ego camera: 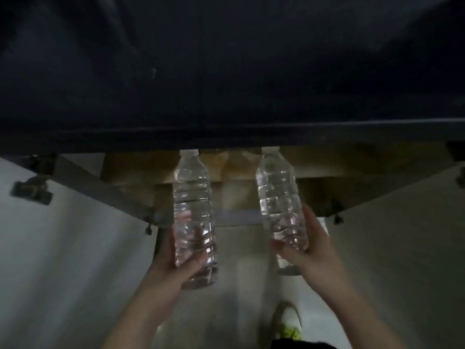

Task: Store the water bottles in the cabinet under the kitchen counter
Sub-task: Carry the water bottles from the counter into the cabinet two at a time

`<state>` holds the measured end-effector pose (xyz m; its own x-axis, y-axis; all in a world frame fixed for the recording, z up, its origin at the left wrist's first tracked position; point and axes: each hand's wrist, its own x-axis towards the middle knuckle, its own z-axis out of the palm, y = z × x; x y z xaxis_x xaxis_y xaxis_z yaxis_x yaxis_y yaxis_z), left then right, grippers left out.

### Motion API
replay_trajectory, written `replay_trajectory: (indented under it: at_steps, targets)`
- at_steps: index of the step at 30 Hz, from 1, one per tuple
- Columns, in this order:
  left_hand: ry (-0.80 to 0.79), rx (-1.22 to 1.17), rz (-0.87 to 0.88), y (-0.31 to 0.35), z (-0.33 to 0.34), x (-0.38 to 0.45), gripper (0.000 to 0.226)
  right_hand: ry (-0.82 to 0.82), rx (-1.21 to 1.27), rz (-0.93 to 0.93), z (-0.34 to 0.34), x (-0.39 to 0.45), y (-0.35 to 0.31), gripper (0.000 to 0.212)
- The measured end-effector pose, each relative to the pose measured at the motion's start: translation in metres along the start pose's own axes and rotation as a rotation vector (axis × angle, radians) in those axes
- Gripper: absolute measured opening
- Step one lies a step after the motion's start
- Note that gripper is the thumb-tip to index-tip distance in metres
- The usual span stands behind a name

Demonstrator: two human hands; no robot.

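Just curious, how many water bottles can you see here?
2. One bottle is in the left hand, one bottle in the right hand, both before the open cabinet. More may sit hidden inside.

Counter (226, 71) fills the whole upper half of the frame, edge running across the middle. Open cabinet (327, 172) sits just below that edge, centre to right. Left cabinet door (63, 248) spreads over the lower left, right cabinet door (402, 248) over the lower right; hinge (31, 190) at left edge of frame. Left bottle (193, 212) centre-left, held near its base by left hand (171, 270), cap up at the counter edge. Right bottle (279, 197) centre-right, tilted slightly left at top, held low by right hand (309, 253). Bottles side by side, apart, in front of the cabinet opening. Shoe (289, 321) on floor (239, 298), bottom centre-right, between the forearms.
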<state>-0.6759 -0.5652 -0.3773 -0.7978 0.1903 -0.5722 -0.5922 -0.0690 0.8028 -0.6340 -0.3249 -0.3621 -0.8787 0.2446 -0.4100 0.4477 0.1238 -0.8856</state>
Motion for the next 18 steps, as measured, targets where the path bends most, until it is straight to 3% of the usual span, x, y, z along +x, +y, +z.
replay_trajectory:
  at_steps: [3,7,12,16,18]
  targets:
    - [0.000,0.075,0.089,-0.007,0.001,0.038,0.073,0.166,-0.150,-0.119,-0.011,0.031,0.018,0.067]
    - [0.018,0.161,0.195,-0.017,-0.005,0.083,0.067,0.398,-0.530,-0.174,-0.017,0.072,0.043,0.081]
    - [0.034,0.293,0.378,-0.020,-0.005,0.119,0.057,0.442,-0.655,-0.242,-0.016,0.111,0.062,0.088]
    - [0.016,0.401,0.456,-0.020,-0.013,0.145,0.067,0.420,-0.716,-0.219,-0.016,0.132,0.063,0.084]
    - [0.017,0.414,0.480,-0.020,-0.014,0.158,0.058,0.478,-0.782,-0.221,-0.019,0.142,0.060,0.079]
